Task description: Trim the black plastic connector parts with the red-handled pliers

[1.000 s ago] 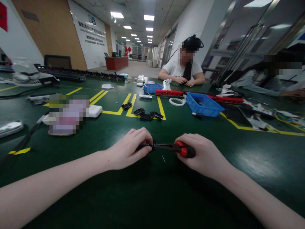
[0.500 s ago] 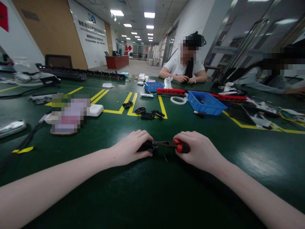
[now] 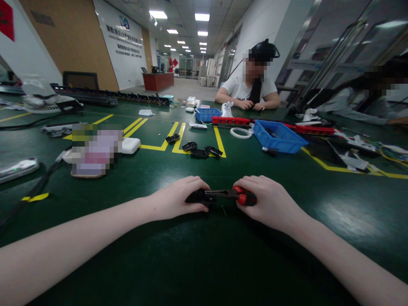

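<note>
My left hand (image 3: 181, 197) is closed around a small black plastic part (image 3: 198, 196), most of it hidden by the fingers. My right hand (image 3: 266, 199) grips needle-nose pliers (image 3: 244, 196) by their red and black handles. The jaws point left, and their tips meet the near end of the black part; what they pinch is too small to make out. On the green table just below the jaws lies a thin metal pin (image 3: 223, 210). Beyond my hands sit several similar black parts (image 3: 199, 153) by the yellow tape lines.
A blue bin (image 3: 280, 138) holding dark parts stands at the right, beside a white ring (image 3: 240, 133) and a red strip (image 3: 231, 121). To the left lie a phone (image 3: 100, 153), a white case (image 3: 130, 145) and a cable (image 3: 47, 174). A co-worker (image 3: 248, 89) sits across the table.
The view has shifted slightly, so most things appear a little further right. Both hands keep their grip, and the pliers stay against the black part.
</note>
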A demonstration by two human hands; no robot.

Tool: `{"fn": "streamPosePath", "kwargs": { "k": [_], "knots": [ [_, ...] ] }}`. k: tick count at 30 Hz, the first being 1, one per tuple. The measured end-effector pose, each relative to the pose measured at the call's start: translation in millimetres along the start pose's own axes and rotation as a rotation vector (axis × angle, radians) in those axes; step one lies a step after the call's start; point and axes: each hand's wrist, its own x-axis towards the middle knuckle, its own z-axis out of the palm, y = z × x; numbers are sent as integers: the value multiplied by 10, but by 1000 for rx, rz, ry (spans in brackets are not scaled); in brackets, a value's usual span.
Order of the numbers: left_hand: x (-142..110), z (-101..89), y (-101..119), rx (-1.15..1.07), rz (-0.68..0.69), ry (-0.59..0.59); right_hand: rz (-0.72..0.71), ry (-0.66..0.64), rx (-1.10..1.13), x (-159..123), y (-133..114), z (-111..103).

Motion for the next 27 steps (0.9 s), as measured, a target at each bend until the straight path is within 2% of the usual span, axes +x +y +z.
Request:
{"fn": "streamPosePath", "kwargs": {
  "k": [13, 27],
  "knots": [
    [4, -3, -31, -7, 26, 8, 10, 12, -26, -42, 94, -25],
    [1, -5, -18, -6, 22, -4, 1, 3, -13, -25, 63, -10]
  ]
}}
